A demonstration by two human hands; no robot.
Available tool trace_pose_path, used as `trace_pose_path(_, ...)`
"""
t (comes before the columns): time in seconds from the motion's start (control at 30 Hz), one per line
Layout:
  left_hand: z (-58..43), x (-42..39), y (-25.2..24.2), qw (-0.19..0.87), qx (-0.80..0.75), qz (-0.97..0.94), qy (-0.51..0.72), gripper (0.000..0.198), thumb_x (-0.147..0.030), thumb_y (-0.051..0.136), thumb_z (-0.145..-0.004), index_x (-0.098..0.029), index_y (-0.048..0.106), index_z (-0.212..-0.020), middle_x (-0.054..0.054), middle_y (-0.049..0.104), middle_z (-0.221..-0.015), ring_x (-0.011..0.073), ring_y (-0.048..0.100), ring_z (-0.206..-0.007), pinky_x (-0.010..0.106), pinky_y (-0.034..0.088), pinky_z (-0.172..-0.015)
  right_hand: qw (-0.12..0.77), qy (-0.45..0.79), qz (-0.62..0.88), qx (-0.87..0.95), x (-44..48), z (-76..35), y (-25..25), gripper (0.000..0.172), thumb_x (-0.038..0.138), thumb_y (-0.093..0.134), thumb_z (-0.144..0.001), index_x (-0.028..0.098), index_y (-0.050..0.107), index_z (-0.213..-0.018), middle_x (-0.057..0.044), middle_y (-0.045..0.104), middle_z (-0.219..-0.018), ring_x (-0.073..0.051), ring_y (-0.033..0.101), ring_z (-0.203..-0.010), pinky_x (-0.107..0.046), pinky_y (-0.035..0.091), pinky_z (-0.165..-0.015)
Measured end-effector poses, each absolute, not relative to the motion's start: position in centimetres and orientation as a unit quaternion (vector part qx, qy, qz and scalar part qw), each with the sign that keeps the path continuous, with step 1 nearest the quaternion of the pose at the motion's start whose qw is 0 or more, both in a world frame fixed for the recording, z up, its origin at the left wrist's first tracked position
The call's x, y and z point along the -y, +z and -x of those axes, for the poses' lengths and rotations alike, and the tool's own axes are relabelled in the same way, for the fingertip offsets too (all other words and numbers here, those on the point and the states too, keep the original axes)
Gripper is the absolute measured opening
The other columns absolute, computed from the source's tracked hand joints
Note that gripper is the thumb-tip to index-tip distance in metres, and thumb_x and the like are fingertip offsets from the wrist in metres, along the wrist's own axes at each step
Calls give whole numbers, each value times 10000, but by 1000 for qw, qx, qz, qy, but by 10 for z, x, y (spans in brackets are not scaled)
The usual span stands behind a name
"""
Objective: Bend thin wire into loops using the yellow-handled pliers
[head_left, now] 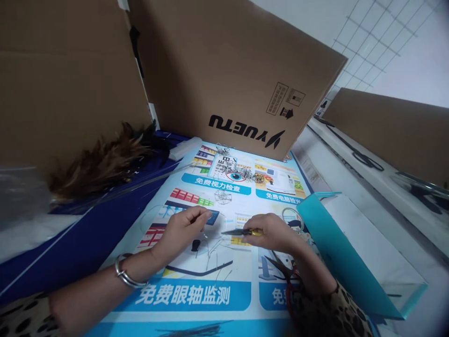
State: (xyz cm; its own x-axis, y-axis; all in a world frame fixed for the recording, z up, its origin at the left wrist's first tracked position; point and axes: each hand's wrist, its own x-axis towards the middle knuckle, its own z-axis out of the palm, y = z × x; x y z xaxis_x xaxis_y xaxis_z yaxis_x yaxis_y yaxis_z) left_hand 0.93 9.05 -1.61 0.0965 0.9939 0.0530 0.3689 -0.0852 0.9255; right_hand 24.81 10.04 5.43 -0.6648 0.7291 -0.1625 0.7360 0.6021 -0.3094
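Observation:
My left hand (183, 229), a silver bangle at its wrist, is closed in a pinch on a thin wire (225, 219) that curves toward the pliers. How far the wire runs inside the fingers is hidden. My right hand (271, 231) grips needle-nose pliers (238, 232) by their yellow handle, the jaws pointing left toward my left hand. Below lie several loose wire pieces (214, 255) on the printed sheet (242, 262). Red-handled scissors (285, 270) rest under my right forearm, partly covered by it.
Tangled wire clusters (223, 196) and a wire coil (293, 219) lie farther back. Thin dark rods (196, 330) are at the front edge. A teal box (351, 257) stands right, brown feathers (105, 164) lie left. Large cardboard panels (217, 70) wall the back.

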Motion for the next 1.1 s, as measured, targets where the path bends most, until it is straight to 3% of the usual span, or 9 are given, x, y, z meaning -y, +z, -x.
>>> trace_pose_path(0.1,-8,-92,-18,405,-541,-622,395,284,-407,450,-844,-186,550,-697,-38,507,-583,122,466,-559,218,356,-527,-84,-175,-461,-866,-106,-246,39,231,384,535,-830,205,649,-920,-15,666,-876,-132,586,-793,-198,376,-665)
trace_pose_path(0.2,-7,-94,-19,406,-545,-618,395,280,-400,454,-839,-184,572,-708,-34,514,-582,125,472,-562,217,359,-529,-107,-188,-467,-857,-110,-248,30,213,363,553,-820,191,655,-896,-16,664,-842,-129,584,-767,-194,380,-658)
trace_pose_path(0.37,-5,-96,-21,379,-556,-615,412,276,-384,458,-829,-182,614,-724,-30,535,-574,128,475,-559,214,356,-530,-17,-264,-360,-895,-111,-257,37,224,360,564,-812,185,666,-908,-12,666,-822,-118,591,-740,-185,381,-641)
trace_pose_path(0.77,-6,-96,-23,367,-566,-620,400,249,-382,474,-815,-194,577,-688,-42,519,-585,120,470,-560,208,357,-543,158,-130,-394,-896,-102,-255,53,230,401,523,-802,254,667,-904,-10,673,-869,-169,590,-805,-231,359,-648)
trace_pose_path(1.1,-6,-97,-25,380,-572,-599,412,274,-424,483,-797,-190,614,-742,-38,525,-579,126,475,-559,205,361,-523,162,23,-436,-885,-97,-245,52,237,398,490,-834,203,619,-871,-64,605,-863,-212,535,-837,-287,359,-674)
